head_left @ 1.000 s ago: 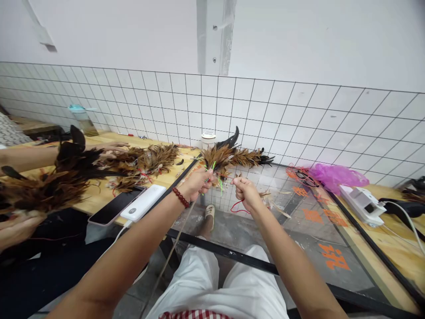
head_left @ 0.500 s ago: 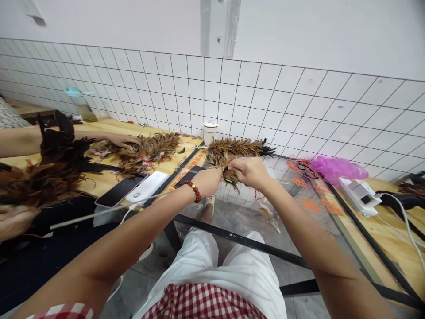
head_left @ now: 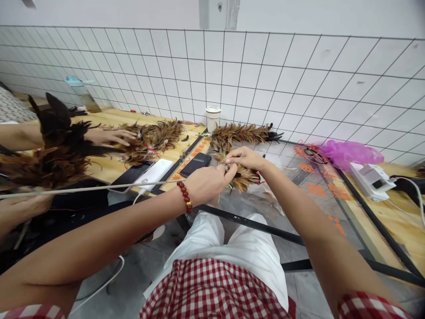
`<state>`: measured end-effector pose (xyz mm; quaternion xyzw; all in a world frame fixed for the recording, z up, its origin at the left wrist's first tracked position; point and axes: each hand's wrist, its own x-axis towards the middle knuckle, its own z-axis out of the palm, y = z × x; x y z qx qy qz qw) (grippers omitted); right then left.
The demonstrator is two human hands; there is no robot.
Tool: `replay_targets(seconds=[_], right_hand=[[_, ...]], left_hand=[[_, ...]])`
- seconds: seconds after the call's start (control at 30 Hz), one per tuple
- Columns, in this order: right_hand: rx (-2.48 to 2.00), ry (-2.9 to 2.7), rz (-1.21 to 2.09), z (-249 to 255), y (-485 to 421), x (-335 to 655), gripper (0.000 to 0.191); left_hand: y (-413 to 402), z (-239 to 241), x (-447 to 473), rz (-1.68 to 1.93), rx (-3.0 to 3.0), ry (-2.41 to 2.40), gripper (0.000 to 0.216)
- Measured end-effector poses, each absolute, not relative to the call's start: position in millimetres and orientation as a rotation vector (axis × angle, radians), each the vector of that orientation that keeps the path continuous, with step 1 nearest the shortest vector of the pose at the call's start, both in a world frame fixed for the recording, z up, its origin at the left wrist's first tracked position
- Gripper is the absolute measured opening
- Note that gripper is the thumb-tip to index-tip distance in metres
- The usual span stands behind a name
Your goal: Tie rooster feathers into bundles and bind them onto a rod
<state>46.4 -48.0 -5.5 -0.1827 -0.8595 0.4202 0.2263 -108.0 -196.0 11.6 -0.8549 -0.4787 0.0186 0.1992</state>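
My left hand (head_left: 209, 180), with a red bead bracelet on its wrist, is closed around a thin stick (head_left: 83, 189) that runs off to the left, at the point where brown feathers (head_left: 245, 176) are bound to it. My right hand (head_left: 245, 158) meets it from the right, fingers pinched on the feather bundle beside a bit of green string. Both hands hover over the near edge of a glass tabletop (head_left: 318, 195).
A row of brown feathers (head_left: 242, 132) lies by the tiled wall next to a white cup (head_left: 213, 118). Phones and a white power bank (head_left: 154, 173) rest on the wooden table (head_left: 102, 168). A co-worker's hands (head_left: 111, 135) handle feathers at left. Pink bag (head_left: 348, 153) and white device at right.
Both hands have come closer to me and lower with the feather bundle. The stick has swung from pointing down to lying nearly level toward the left. The camera has tilted downward.
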Motion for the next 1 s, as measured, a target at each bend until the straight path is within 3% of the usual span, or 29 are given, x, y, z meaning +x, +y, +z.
replay_targets(seconds=[0.23,0.4,0.5,0.67,0.77,0.87,1.0], right_hand=[[-0.500,-2.348,1.388,-9,-46,39,0.025],[-0.784,-2.088,1.403,-32,-33,82,0.015],[-0.892,-1.998,1.302,-45,-34,104,0.021],[-0.995,-1.905,1.259,-61,-55,116,0.028],[-1.025,-1.887,1.177,-65,-80,111,0.032],[-0.987,-2.022,1.278,-61,-99,106,0.034],[-0.814,-2.426,1.691,-46,-77,111,0.033]], left_hand=[[-195,18,-123,0.125,-2.560,-1.359,0.030],[-187,42,-145,-0.182,-2.627,-1.694,0.016],[-172,51,-147,-0.760,-2.729,-1.884,0.010],[-141,59,-140,-2.224,-2.652,-2.254,0.014],[-128,56,-142,-2.860,-2.417,-2.314,0.010],[-120,42,-151,-3.158,-2.275,-2.278,0.005],[-116,19,-163,-3.257,-2.022,-2.425,0.007]])
